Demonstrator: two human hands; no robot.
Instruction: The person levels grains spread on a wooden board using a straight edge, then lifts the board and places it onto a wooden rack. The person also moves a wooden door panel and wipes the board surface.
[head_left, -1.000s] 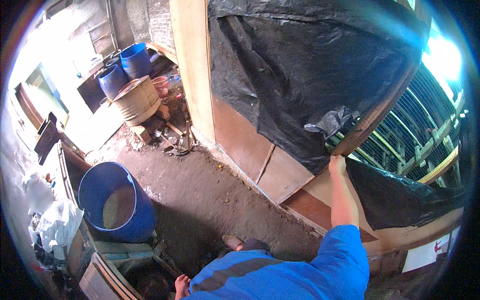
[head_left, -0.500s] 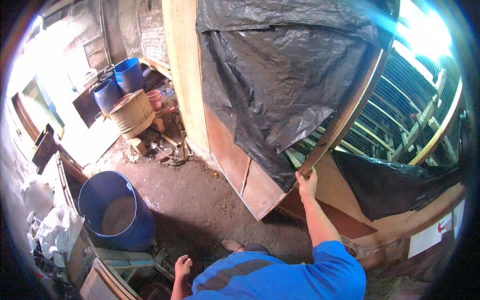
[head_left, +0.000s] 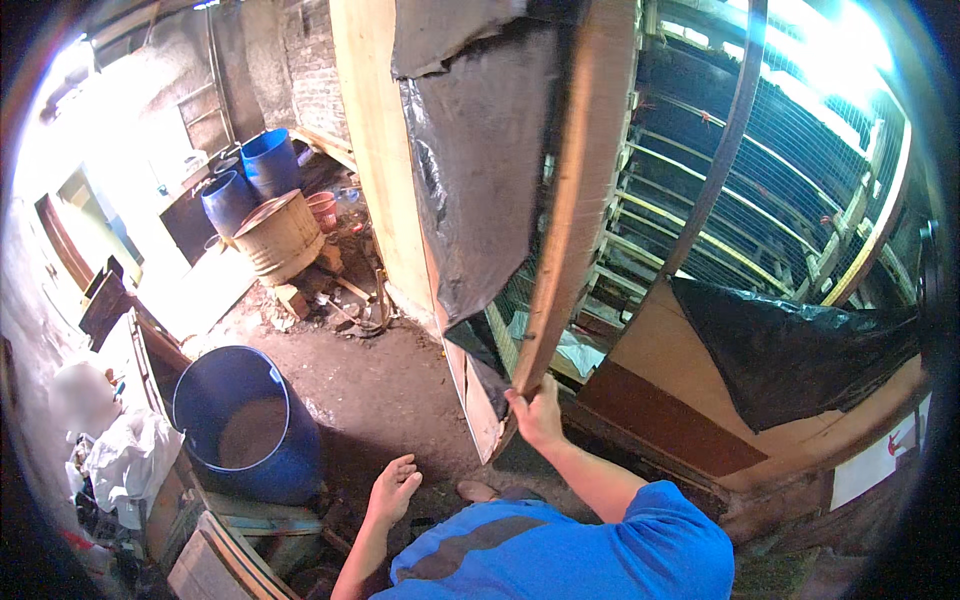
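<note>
Head view: right hand [head_left: 540, 415] closed around the free wooden edge of the door [head_left: 585, 190], which stands ajar; from this grip the edge's long axis runs up and slightly right, while the left hand [head_left: 395, 490] is farther off, lower left, fingers loosely spread and holding nothing. Black plastic [head_left: 475, 180] covers much of the door's face, left of the edge. Door top cut off by the frame; the right fingertips hard to make out; glare blurs the mesh [head_left: 800, 170].

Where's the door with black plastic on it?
In the head view, the door stands open, upper middle, between the pale post at left and the wire mesh; the right hand holds its edge.
</note>
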